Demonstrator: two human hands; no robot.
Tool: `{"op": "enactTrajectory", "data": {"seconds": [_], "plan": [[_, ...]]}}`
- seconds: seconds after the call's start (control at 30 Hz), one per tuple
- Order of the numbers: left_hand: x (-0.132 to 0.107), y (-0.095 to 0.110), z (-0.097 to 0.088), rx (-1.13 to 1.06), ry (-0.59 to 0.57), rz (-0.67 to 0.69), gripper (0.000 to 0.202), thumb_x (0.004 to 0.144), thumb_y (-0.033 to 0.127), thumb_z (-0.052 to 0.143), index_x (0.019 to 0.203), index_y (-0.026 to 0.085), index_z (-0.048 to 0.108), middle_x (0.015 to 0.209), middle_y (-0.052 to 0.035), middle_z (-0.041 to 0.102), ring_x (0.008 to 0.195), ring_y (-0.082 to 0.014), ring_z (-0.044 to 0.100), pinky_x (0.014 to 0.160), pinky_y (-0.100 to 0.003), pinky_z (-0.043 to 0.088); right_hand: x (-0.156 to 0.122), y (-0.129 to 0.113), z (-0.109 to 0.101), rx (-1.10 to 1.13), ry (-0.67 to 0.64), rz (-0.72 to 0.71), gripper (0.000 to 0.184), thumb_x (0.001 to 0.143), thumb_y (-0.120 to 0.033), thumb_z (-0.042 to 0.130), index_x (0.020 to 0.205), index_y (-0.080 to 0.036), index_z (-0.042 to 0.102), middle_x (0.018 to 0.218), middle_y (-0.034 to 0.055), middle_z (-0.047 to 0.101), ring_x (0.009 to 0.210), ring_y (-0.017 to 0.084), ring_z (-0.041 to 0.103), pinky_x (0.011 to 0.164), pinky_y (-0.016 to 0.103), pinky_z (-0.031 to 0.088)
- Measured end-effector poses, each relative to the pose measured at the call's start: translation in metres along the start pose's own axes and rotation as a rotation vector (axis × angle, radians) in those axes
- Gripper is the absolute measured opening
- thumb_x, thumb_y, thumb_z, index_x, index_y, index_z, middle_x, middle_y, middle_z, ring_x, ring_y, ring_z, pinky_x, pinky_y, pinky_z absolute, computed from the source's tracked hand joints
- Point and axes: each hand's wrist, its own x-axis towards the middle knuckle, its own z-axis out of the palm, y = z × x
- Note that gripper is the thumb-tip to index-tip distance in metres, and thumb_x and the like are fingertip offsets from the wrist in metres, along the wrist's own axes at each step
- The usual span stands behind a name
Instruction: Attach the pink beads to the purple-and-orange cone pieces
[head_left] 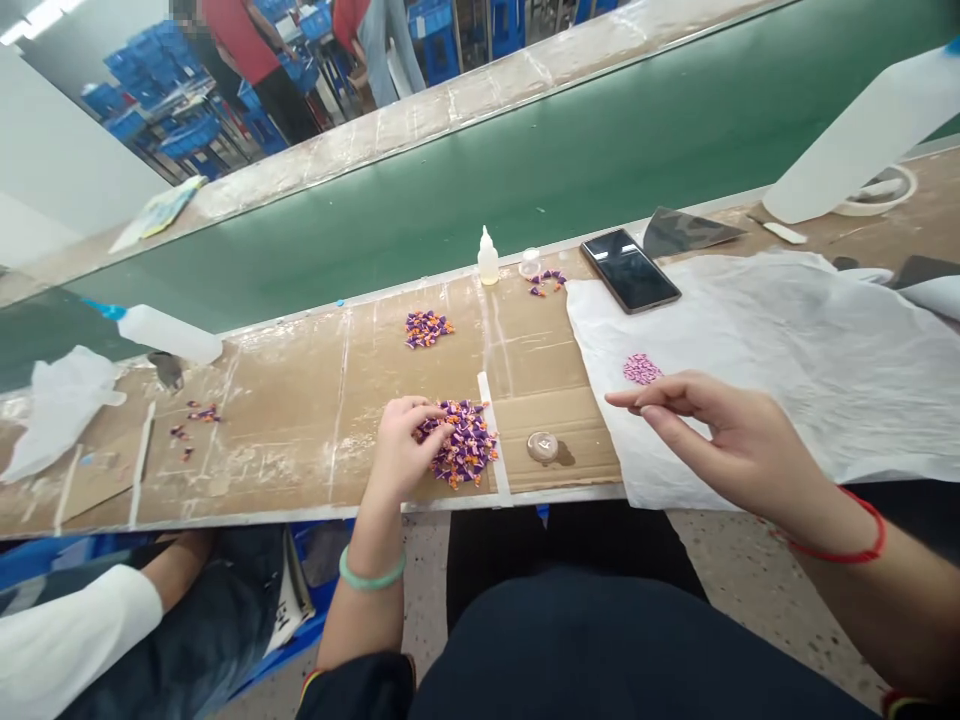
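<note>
My left hand (407,440) rests at the left side of a pile of small purple and orange pieces (466,445) on the cardboard. Its thumb and index finger are apart over the pieces, with some of the pile showing between them. My right hand (720,440) hovers above the white cloth sheet (720,300), fingers stretched out and thumb a little below them, with no object visible in it. Just beyond its fingertips lies a small heap of pink pieces (642,369). Between my hands a small round dish (542,446) of clear or pale material sits on the cardboard.
Farther back are a smaller purple-orange pile (427,328), a small dropper bottle (487,258), a few more pieces (550,281) and a phone (630,269). White bottles (171,334) lean left and right. A green strip (450,190) runs behind; another person's arm (176,570) is at left.
</note>
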Motion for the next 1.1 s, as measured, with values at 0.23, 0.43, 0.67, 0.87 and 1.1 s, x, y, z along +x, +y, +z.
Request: {"op": "enactTrajectory", "data": {"seconds": [0.23, 0.43, 0.67, 0.87, 1.1], "plan": [[0.102, -0.036, -0.001, 0.153, 0.099, -0.261, 0.02, 0.085, 0.016, 0.058, 0.094, 0.014, 0.075, 0.098, -0.0102, 0.076, 0.088, -0.0221, 0.069, 0.085, -0.034, 0.053, -0.006, 0.009, 0.001, -0.015, 0.037, 0.045, 0.014, 0.094, -0.029, 0.055, 0.092, -0.027, 0.069, 0.092, -0.0011, 0.079, 0.074, 0.016, 0.074, 0.057, 0.025, 0.055], [0.134, -0.044, 0.005, 0.298, 0.04, -0.271, 0.01, 0.078, 0.013, 0.064, 0.081, 0.018, 0.073, 0.092, -0.0081, 0.076, 0.092, -0.025, 0.068, 0.084, -0.034, 0.05, -0.013, 0.014, -0.006, -0.025, 0.073, 0.1, 0.015, 0.093, -0.033, 0.055, 0.089, -0.028, 0.07, 0.091, -0.0033, 0.079, 0.072, 0.015, 0.075, 0.058, 0.025, 0.056], [0.124, -0.036, 0.006, 0.378, -0.024, -0.246, 0.019, 0.075, 0.006, 0.06, 0.086, 0.018, 0.07, 0.094, -0.01, 0.074, 0.095, -0.0271, 0.067, 0.086, -0.036, 0.05, -0.012, 0.011, -0.01, -0.02, 0.088, 0.131, 0.015, 0.09, -0.033, 0.057, 0.085, -0.026, 0.069, 0.085, -0.0002, 0.079, 0.066, 0.016, 0.073, 0.054, 0.024, 0.056], [0.113, -0.022, -0.008, 0.328, 0.017, -0.203, 0.035, 0.077, 0.007, 0.054, 0.108, 0.014, 0.068, 0.102, -0.0118, 0.074, 0.099, -0.0261, 0.068, 0.091, -0.037, 0.051, -0.016, 0.016, -0.014, -0.034, 0.173, 0.193, 0.013, 0.088, -0.032, 0.058, 0.085, -0.024, 0.068, 0.088, 0.0043, 0.079, 0.077, 0.021, 0.075, 0.065, 0.031, 0.059], [0.082, -0.013, -0.008, 0.061, 0.109, -0.135, 0.019, 0.076, 0.028, 0.058, 0.087, 0.015, 0.066, 0.088, -0.0094, 0.069, 0.081, -0.0239, 0.068, 0.072, -0.034, 0.056, -0.021, 0.065, -0.02, -0.144, 0.22, 0.234, 0.009, 0.088, -0.025, 0.058, 0.087, -0.022, 0.067, 0.091, 0.0066, 0.073, 0.085, 0.023, 0.068, 0.07, 0.035, 0.054]]}}
